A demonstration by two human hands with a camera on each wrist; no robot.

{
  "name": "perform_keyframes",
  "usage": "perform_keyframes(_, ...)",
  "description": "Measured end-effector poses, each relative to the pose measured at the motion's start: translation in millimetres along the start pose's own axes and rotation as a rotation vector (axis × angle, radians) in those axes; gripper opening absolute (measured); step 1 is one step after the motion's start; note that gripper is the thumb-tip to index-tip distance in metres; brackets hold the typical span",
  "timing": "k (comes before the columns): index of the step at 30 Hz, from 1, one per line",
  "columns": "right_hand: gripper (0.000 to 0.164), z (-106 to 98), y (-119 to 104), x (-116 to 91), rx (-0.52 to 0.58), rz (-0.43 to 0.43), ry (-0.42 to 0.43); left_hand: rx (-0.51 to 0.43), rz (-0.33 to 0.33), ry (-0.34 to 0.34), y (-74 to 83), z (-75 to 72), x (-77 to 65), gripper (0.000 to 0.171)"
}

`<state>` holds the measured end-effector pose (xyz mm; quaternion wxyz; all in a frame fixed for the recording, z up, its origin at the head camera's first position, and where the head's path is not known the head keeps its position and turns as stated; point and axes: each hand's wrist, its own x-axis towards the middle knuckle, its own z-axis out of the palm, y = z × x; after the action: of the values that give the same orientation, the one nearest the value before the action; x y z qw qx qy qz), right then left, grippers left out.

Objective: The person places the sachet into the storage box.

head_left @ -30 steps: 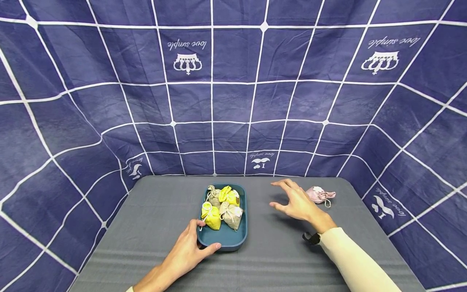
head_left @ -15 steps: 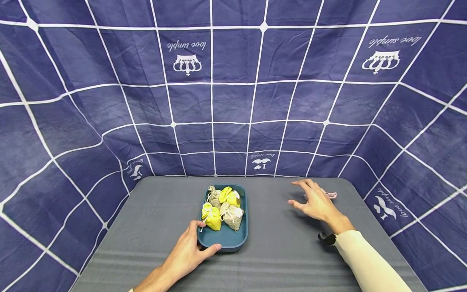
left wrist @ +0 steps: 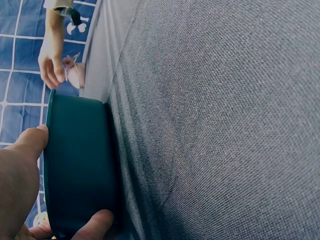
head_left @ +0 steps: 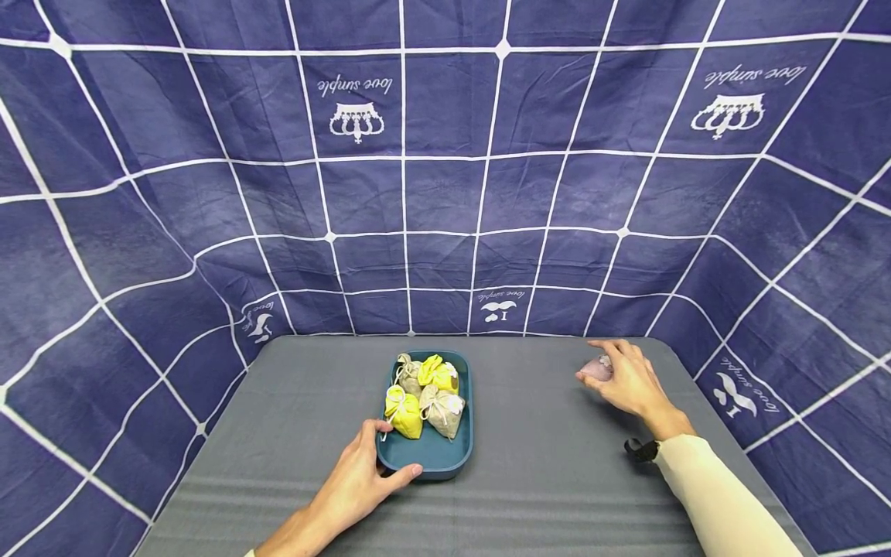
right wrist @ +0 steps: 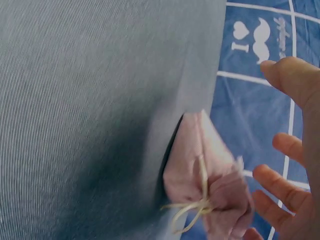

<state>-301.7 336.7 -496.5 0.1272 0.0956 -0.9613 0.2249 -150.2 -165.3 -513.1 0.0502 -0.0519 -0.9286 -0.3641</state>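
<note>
A dark teal rectangular box [head_left: 422, 456] stands on the table, left of the middle. My left hand [head_left: 353, 478] grips its near left corner, thumb on the near rim and fingers along the left side. Inside lie two yellow drawstring pouches [head_left: 404, 415] and two beige ones [head_left: 443, 414]. To the right, a pink drawstring pouch [head_left: 597, 368] lies on the table. Over it hovers my right hand [head_left: 632, 384], thumb and fingers spread to either side of it. The right wrist view shows the pouch [right wrist: 202, 172] with a cream cord tied round its neck, the fingers apart from it.
Grey cloth covers the table [head_left: 529, 464], with a few creases near its front. A blue curtain [head_left: 445, 193] with white grid lines rises behind the table and along both sides. A black strap [head_left: 640, 450] is on the right wrist.
My right hand has moved rightward from beside the pink pouch to over it, its thumb now at the pouch's left edge. My left hand and the box have stayed put.
</note>
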Motion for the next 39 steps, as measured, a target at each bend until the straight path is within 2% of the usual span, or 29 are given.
perform_keyframes(9,0.084,4.1,22.9,-0.6,-0.022,0.107,-0.051,0.005,-0.002,-0.002,-1.3,0.9,0.2,0.085)
perform_keyframes(20,0.086,8.8,37.2,2.2,0.022,0.11,-0.035,-0.001,-0.007,-0.018,-1.5,0.0,1.3,0.084)
perform_keyframes(32,0.061,10.8,41.5,5.8,0.069,0.14,0.008,0.014,0.014,0.0,-1.3,0.6,1.9,0.083)
perform_keyframes(39,0.063,10.2,37.3,5.4,0.099,0.196,0.022,0.017,0.011,0.001,-0.7,0.4,0.6,0.084)
